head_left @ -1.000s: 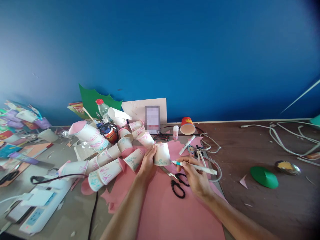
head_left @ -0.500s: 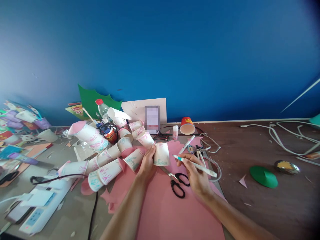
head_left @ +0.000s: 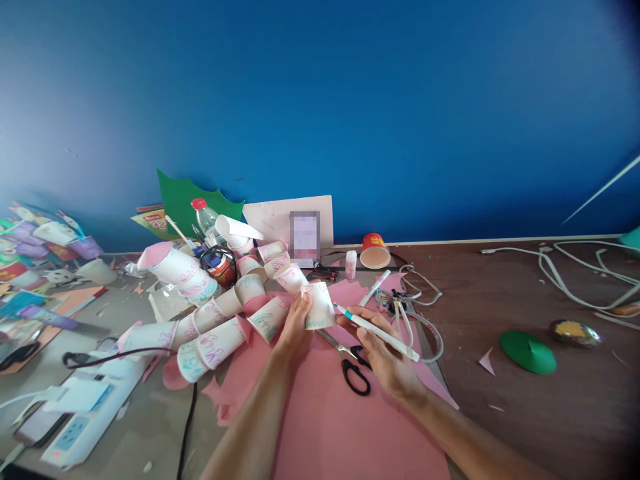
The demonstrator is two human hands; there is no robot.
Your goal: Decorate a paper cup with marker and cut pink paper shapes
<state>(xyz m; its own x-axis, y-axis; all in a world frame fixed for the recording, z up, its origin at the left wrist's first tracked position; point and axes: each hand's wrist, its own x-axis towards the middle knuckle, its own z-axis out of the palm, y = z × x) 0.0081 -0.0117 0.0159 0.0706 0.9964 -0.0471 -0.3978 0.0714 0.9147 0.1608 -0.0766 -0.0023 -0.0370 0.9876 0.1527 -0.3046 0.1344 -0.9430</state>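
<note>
My left hand [head_left: 296, 325] is closed round a white paper cup [head_left: 317, 305] with teal and pink drawing on it, held upside down over a pink paper sheet [head_left: 345, 413]. My right hand [head_left: 385, 357] grips a white marker with a teal tip [head_left: 380, 333]; the tip points at the cup's right side, close to it. A cluster of several decorated paper cups [head_left: 220, 313] lies joined together just left of the held cup. Black-handled scissors [head_left: 353, 367] rest on the pink sheet under my right hand.
A red cup [head_left: 375, 251], a small glue bottle [head_left: 351, 264] and a second marker [head_left: 376, 287] lie behind. White cables [head_left: 570, 280], a green paper cone [head_left: 527, 351] and a small dish [head_left: 574, 333] sit right. A power strip [head_left: 75, 427] and craft clutter fill the left.
My right hand lifted the marker up and left, from the cup's lower edge to its right side. The held cup tilted and shifted slightly left.
</note>
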